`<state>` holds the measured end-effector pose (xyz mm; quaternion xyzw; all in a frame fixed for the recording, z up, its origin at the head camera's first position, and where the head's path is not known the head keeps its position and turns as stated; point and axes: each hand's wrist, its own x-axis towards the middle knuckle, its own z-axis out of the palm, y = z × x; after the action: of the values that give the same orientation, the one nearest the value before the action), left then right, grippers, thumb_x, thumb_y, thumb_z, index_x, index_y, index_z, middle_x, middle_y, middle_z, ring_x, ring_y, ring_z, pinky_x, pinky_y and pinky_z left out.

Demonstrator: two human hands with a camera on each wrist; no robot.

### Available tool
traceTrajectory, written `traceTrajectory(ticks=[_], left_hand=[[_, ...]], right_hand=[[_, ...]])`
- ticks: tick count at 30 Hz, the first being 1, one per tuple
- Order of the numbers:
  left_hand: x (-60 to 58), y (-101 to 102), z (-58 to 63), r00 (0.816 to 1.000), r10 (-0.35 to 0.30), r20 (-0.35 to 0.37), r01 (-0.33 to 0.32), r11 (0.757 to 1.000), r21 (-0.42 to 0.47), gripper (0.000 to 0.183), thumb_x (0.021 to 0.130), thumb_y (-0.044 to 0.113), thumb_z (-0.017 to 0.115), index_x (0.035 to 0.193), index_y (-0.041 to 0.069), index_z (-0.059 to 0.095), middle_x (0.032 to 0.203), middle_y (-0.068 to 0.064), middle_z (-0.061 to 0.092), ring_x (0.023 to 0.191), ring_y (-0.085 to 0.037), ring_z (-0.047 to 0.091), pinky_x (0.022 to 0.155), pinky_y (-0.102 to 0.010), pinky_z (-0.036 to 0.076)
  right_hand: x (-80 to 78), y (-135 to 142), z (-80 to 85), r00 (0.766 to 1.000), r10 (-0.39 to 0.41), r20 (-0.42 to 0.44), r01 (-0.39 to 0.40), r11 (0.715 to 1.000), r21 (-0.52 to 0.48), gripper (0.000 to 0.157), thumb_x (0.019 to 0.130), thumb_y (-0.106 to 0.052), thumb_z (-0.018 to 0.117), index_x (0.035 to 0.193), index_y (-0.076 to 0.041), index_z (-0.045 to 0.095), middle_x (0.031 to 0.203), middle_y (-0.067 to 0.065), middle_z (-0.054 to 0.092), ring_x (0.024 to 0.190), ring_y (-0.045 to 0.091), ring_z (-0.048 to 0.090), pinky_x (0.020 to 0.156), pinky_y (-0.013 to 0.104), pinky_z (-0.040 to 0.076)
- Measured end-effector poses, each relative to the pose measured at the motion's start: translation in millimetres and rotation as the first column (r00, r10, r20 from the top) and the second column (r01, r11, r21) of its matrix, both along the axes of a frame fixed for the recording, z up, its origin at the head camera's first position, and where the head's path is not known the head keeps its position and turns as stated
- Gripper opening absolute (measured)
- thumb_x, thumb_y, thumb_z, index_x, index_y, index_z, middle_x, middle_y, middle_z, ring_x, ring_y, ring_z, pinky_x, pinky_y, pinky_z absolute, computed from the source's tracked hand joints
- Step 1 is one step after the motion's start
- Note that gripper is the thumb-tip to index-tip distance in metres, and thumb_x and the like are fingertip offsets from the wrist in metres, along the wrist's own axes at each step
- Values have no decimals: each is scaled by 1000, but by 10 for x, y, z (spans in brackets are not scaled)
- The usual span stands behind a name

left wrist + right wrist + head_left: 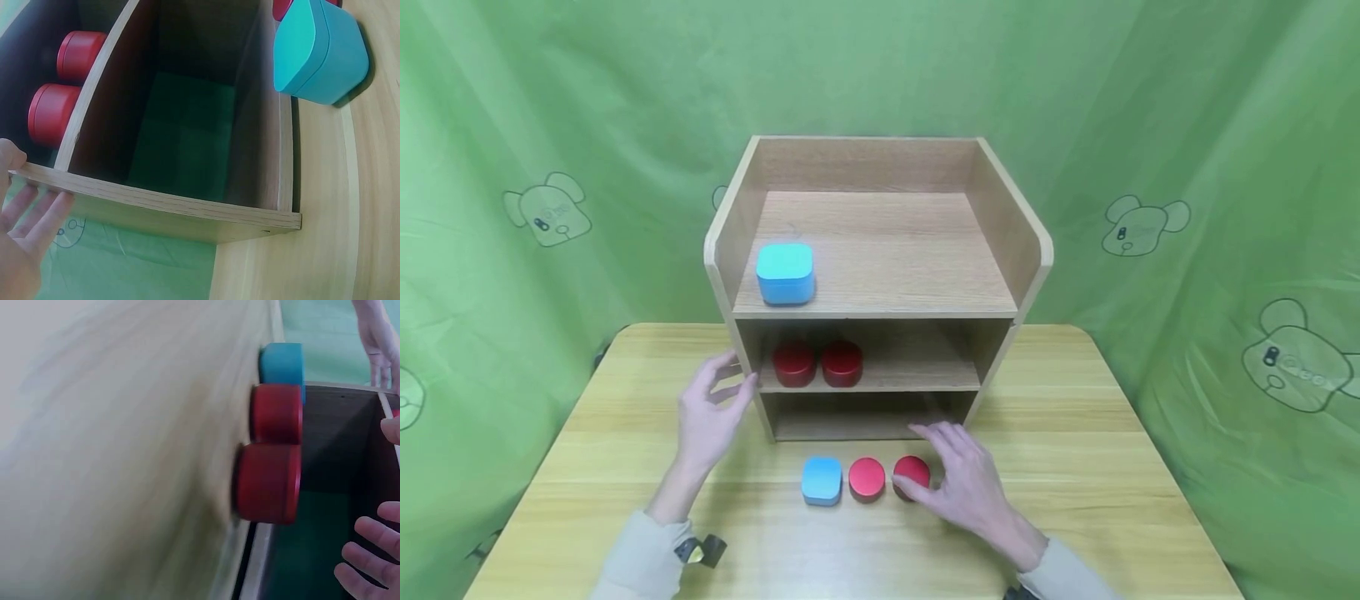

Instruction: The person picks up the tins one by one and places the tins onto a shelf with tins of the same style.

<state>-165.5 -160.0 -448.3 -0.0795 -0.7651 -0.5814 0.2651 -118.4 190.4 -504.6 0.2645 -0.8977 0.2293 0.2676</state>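
Observation:
A small wooden shelf unit stands on the table. At its left side panel, my left hand rests its thumb on the front edge, with the other fingers along the outer face. My right hand hovers over the rightmost red round tin, fingers spread and nothing held. It partly covers that tin in the head view. Left of it stand another red round tin and a blue square tin, in a row before the shelf.
On the top board sits a blue square tin, toward the left. Two red round tins, one left and one right, stand on the middle level. A green curtain hangs behind the wooden table.

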Motion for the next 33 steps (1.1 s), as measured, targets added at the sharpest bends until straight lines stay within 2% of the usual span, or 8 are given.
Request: traceTrajectory(ticks=[9, 15, 23, 33], left_hand=[[2, -5, 17, 1000, 5, 9, -5, 1000, 6, 41, 88, -12, 74, 128, -12, 63, 124, -30, 70, 104, 12, 64, 85, -9, 63], [6, 1, 16, 1000, -1, 8, 1, 1000, 2, 42, 88, -12, 74, 128, -11, 63, 124, -30, 69, 104, 11, 63, 86, -9, 63], [14, 9, 23, 1000, -2, 15, 2, 1000, 4, 42, 88, -13, 73, 129, -12, 63, 125, -30, 69, 105, 10, 63, 86, -9, 63], [19, 12, 29, 1000, -7, 25, 7, 1000, 13, 42, 88, -13, 73, 129, -12, 63, 126, -30, 69, 105, 11, 63, 86, -9, 63]], right_hand=[[-36, 139, -182, 998, -1, 65, -8, 990, 143, 69, 75, -59, 87, 122, -11, 74, 110, 2, 76, 100, 20, 72, 84, 42, 70], [-23, 258, -310, 994, -2, 112, -23, 975, 220, 71, 73, -62, 87, 125, -16, 73, 112, -1, 76, 104, 19, 71, 84, 39, 69], [-31, 340, -402, 985, -14, 169, -29, 967, 251, 72, 74, -65, 86, 128, -19, 72, 115, -2, 77, 111, 22, 72, 89, 41, 69], [-109, 386, -450, 975, 12, 221, -75, 957, 280, 71, 76, -66, 84, 128, -20, 72, 115, -4, 76, 107, 20, 72, 84, 40, 68]])
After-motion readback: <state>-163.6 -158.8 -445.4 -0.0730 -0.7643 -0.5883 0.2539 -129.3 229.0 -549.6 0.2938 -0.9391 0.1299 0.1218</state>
